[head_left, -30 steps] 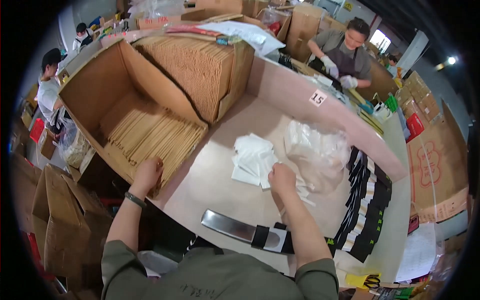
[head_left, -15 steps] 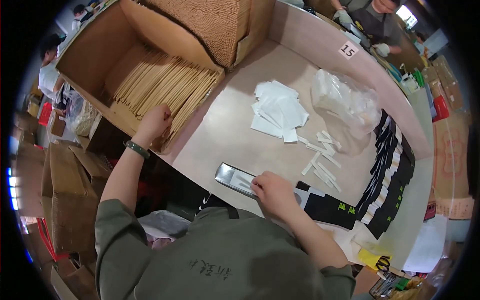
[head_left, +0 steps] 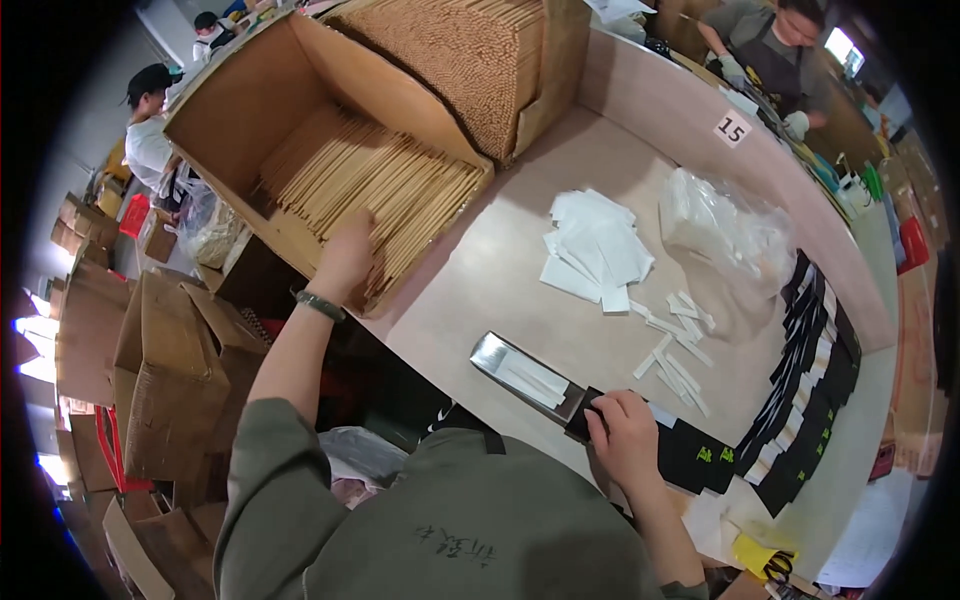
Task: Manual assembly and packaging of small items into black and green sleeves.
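The shiny silver metal trough (head_left: 488, 352) is set at the table's (head_left: 440, 300) near edge, prob. for easy reach; slim white pieces (head_left: 537, 381) are laid lengthwise in it, presumably b/c the raised sides keep them in line. The right hand (head_left: 626, 436) is partly closed, fingers bent over the black band (head_left: 580, 418) at the trough's right end; whether it's gripped or just pressed can't be told. The left hand (head_left: 347, 252) is loosely curled, fingertips among thin tan wooden sticks (head_left: 395, 180); hold unclear, as tips are hidden. Sticks are kept side by side in the open brown cardboard box (head_left: 245, 115), prob. for quick pick-up. Flat black sleeves (head_left: 795, 440) are overlapped at far R, likely for lifting singly.
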A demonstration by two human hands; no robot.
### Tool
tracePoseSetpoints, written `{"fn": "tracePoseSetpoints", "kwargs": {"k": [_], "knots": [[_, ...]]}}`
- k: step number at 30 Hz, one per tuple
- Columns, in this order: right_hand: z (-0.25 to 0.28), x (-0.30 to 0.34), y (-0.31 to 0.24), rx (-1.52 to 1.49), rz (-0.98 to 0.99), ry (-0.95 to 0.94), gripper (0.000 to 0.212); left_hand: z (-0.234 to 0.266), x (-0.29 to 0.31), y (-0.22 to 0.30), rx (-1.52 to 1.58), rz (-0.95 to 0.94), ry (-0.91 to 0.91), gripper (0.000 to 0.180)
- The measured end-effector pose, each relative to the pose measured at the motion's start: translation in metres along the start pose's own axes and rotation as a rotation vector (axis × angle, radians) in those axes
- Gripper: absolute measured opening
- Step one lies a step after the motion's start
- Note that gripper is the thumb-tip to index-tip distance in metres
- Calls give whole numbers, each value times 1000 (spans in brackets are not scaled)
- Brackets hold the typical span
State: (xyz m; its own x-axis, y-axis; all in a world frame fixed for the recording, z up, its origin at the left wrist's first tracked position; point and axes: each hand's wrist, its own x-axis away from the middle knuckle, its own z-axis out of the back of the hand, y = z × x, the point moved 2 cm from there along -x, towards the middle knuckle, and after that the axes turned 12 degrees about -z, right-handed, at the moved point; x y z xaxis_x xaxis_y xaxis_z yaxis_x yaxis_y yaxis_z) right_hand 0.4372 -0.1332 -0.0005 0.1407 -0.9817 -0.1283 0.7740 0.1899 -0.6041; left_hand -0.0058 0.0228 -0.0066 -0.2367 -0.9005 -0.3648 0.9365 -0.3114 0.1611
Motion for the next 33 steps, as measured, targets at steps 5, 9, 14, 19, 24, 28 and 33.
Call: {"fn": "tracePoseSetpoints", "kwargs": {"k": [5, 9, 14, 19, 24, 28, 33], "knots": [[4, 10, 3, -47, 49, -90, 30, 23, 27, 63, 1045, 336, -211, 19], [-1, 5, 3, 63, 126, -177, 32, 14, 34, 112, 1063, 50, -764, 5], [-10, 2, 6, 37, 92, -137, 32, -47, 34, 138, 1003, 17, -630, 6], [-15, -5, -2, 78, 90, -175, 35, -49, 38, 251, 796, -414, -376, 18], [-16, 7, 3, 176, 83, -126, 39, -72, 51, 263, 747, -2, -250, 29], [-11, 3, 7, 120, 35, -156, 41, -62, 63, 293, 1081, -145, -335, 51], [1, -7, -6, 57, 207, -196, 40, -25, 46, 242, 359, -628, -179, 71]]}}
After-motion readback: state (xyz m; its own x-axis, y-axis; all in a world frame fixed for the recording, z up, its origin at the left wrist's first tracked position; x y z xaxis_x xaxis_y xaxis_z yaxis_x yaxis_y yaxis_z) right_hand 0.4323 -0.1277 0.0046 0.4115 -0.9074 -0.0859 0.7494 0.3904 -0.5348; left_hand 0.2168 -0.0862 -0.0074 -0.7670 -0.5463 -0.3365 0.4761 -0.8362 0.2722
